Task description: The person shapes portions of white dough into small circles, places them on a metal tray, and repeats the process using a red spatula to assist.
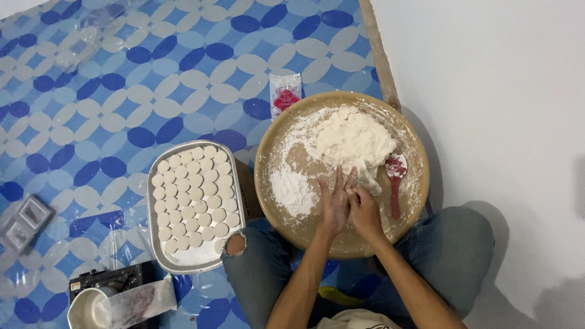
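Both hands, left (pixel 335 204) and right (pixel 364 207), pinch dough (pixel 355 141) at the near edge, over the floured tray (pixel 341 244).

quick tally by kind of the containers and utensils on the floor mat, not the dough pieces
Round tan wooden tray dusted with flour: 1
Rectangular metal baking tray of white dough discs: 1
Red plastic spoon: 1
White cup at the lower left: 1
Small red and white packet: 1
Total: 5
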